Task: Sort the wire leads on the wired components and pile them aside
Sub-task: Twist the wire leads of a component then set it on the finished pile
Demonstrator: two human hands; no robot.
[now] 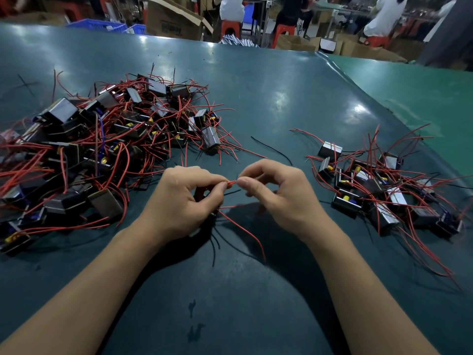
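- Red wire lead, frame centre, pinched between left hand and right hand.
- Big tangled component pile at left; smaller sorted pile at right.

The two hands meet at the middle of the table, the left hand at 9 o'clock of the right hand, with a short wire end pinched between their fingertips. A big heap of wired parts lies at 10 o'clock of the hands. A smaller pile lies at 3 o'clock. A loose wire rests at 1 o'clock, between the two piles. Cardboard boxes stand past the table's far edge at 12 o'clock.
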